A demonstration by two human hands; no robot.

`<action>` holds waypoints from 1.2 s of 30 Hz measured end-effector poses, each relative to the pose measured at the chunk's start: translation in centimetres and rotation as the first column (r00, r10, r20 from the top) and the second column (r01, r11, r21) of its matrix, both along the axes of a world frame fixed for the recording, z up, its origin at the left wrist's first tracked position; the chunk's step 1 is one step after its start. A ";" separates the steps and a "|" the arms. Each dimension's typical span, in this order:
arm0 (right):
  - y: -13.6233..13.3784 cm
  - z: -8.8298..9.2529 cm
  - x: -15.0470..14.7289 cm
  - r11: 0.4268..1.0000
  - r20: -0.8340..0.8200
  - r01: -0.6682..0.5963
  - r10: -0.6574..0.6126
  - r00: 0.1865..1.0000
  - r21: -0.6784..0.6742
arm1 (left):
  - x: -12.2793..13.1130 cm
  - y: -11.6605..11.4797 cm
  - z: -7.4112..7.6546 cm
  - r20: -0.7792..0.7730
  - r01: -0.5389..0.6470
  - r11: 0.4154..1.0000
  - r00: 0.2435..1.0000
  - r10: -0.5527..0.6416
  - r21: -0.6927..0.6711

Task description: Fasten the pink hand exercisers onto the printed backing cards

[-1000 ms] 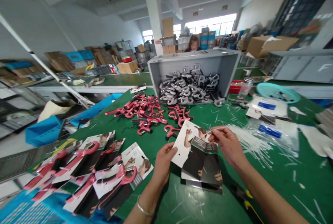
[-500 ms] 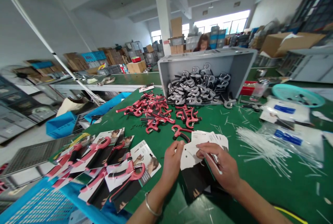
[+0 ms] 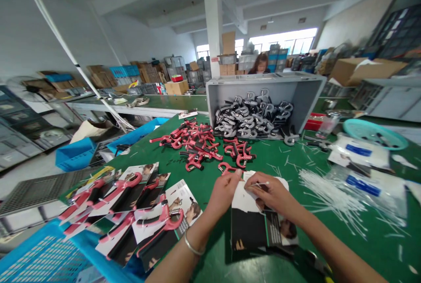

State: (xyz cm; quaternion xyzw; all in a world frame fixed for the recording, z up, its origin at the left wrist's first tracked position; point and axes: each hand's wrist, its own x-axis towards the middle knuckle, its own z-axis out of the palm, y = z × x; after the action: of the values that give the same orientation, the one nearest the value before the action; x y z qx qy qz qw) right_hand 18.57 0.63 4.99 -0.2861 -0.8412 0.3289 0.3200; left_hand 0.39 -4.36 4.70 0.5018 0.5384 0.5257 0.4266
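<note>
My left hand (image 3: 224, 191) pinches the top left edge of a printed backing card (image 3: 250, 226) that lies on a small stack of such cards on the green table (image 3: 329, 239). My right hand (image 3: 272, 195) is closed on a thin white cable tie (image 3: 259, 184), with its tip at the card's top edge. A red hand gripper (image 3: 226, 168) lies just beyond my left fingers. Behind it sits a pile of red hand grippers (image 3: 197, 142).
A grey crate (image 3: 305, 87) on its side spills grey hand grippers (image 3: 250, 116). Loose white cable ties (image 3: 329, 191) lie to the right. Finished carded grippers (image 3: 131, 204) pile up at left over a blue basket (image 3: 46, 256). A person sits far behind the crate.
The card came down from a raised tilt to lie on the stack. My right hand moved onto its top edge with the tie. The view shifted left.
</note>
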 end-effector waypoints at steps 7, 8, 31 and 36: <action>-0.2 -1.4 0.0 0.813 -0.184 0.007 -0.140 0.973 -0.583 | -0.2 -2.0 -4.0 0.319 0.148 0.985 0.941 -0.112 -0.091; -0.3 -1.7 -0.2 0.795 -0.193 -0.007 -0.138 0.971 -0.606 | -0.1 -2.5 -4.8 0.323 0.131 0.989 0.941 -0.103 -0.066; -1.0 -3.9 -2.0 0.804 -0.090 -0.054 0.001 0.996 -0.593 | -2.3 -6.2 -6.6 -0.248 0.112 0.983 0.966 -0.074 0.143; -1.6 -4.0 -2.1 0.904 -0.064 -0.065 0.042 0.997 -0.423 | -1.5 -5.2 -7.1 -0.054 0.130 0.980 0.991 -0.123 0.149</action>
State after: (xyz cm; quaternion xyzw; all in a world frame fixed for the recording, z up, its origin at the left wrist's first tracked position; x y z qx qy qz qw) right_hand 16.50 -0.96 0.99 -0.3169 -0.7481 0.5204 0.2629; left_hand -1.12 -9.55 -2.40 0.5778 0.4731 0.5256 0.4075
